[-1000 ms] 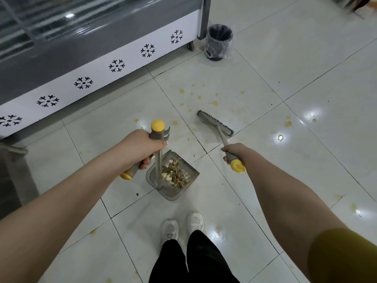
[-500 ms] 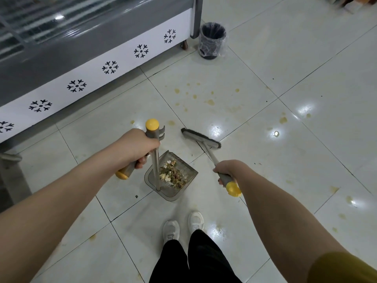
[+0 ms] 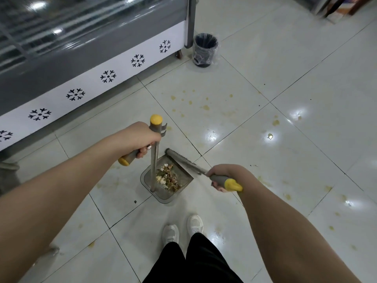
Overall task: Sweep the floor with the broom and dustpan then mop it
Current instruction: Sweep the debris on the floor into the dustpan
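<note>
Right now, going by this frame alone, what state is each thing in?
dustpan, standing on the floor, loaded
debris, heaped inside the dustpan
broom, tilted, head at the dustpan's mouth
left hand, grips the dustpan's handle
right hand, grips the broom's handle near its yellow end
bin, upright, lined with a bag
floor, glossy, spotted with yellowish stains

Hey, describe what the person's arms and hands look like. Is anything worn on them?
The left forearm and right forearm are bare as far as the picture shows: no sleeves, no gloves. The left hand and right hand carry no watch, bracelet or ring that can be seen. The fingernails look painted, but they are too small to tell the colour.
</note>
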